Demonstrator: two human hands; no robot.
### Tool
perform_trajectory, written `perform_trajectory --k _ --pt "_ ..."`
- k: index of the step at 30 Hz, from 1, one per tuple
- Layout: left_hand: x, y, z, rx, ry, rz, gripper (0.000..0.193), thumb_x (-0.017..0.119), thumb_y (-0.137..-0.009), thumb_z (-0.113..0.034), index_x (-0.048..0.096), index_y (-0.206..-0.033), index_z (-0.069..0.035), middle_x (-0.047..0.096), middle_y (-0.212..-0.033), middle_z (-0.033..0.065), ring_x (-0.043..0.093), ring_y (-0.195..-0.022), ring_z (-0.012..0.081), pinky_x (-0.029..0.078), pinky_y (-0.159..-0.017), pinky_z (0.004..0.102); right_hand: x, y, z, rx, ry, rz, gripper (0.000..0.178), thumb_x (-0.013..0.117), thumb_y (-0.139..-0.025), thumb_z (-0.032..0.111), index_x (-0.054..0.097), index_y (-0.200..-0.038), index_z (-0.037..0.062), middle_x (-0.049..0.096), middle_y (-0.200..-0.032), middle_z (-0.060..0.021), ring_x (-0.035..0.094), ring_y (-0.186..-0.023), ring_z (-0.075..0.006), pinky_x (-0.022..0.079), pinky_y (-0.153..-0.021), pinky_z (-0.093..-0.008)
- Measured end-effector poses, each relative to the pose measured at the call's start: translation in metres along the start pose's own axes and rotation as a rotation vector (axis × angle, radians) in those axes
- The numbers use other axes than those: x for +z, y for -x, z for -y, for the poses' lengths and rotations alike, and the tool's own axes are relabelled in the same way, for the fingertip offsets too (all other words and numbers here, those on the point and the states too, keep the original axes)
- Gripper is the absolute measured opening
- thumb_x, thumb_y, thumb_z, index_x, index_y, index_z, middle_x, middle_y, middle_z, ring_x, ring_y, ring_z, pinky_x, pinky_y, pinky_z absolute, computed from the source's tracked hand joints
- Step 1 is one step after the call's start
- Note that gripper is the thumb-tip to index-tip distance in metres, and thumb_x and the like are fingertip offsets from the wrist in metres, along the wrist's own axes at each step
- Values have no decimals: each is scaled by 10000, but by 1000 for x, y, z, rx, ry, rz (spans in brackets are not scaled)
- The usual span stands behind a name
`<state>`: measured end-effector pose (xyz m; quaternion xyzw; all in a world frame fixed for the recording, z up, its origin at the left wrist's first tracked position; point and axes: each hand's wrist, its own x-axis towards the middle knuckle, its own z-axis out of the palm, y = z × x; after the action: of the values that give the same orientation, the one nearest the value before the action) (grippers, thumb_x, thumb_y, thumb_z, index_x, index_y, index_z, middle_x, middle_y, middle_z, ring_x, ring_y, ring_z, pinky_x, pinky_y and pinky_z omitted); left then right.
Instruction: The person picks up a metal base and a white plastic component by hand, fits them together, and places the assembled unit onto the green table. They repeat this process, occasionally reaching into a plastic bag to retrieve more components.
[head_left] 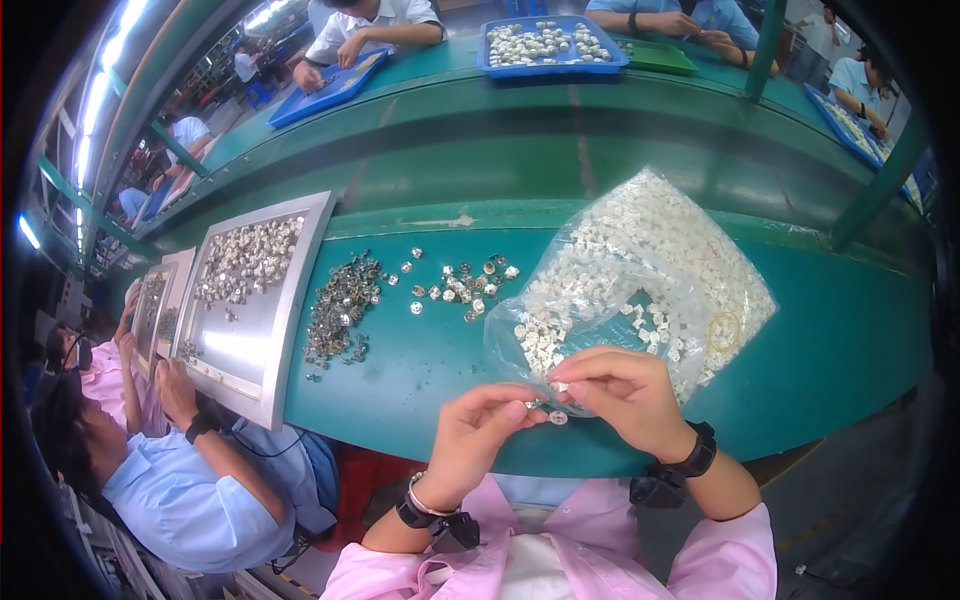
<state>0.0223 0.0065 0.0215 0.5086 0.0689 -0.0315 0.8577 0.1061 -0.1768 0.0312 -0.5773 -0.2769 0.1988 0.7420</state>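
Observation:
Near the table's front edge, my left hand (472,437) pinches a small metal part (533,404) between thumb and fingertips. A small round, pale piece (557,417) shows just beside those fingertips; whether it is held too I cannot tell. Close by, my right hand (628,392) is closed in a pinch on a small white plastic part (558,386), mostly covered by the fingers. Right behind both hands lies a clear plastic bag (500,328), its mouth toward me, full of small white plastic parts (650,225).
Left of the bag are a heap of small metal parts (342,308) and a looser group of white-and-metal pieces (468,288). A metal-framed tray (250,350) stands further left, beside a co-worker in blue (195,490). Across the bench sits a blue tray (555,68).

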Motion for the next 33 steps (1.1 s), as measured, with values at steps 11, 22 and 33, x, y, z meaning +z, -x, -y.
perform_trajectory --k 11,22,33 --pt "-2 -3 2 -54 33 38 175 545 -889 -14 546 -1056 38 552 -1097 124 611 -936 185 502 -851 304 2 -2 -5 57 -155 -40 238 601 -794 -130 609 -1025 -75 550 -1089 -155 645 -881 -198 538 -779 -268" --pt "0 -1 3 -78 43 63 218 579 -870 7 533 -1082 30 571 -1052 131 622 -887 177 513 -818 286 2 1 -5 -12 201 -12 277 623 -787 -100 633 -1058 -47 623 -939 -126 662 -781 -159 546 -675 -241" --pt "1 1 17 541 -564 -67 150 611 -815 83 611 -961 50 618 -989 134 630 -847 185 517 -740 274 6 -1 3 -310 455 88 204 664 -794 -17 660 -997 -10 644 -954 -104 660 -816 -145 540 -637 -225"
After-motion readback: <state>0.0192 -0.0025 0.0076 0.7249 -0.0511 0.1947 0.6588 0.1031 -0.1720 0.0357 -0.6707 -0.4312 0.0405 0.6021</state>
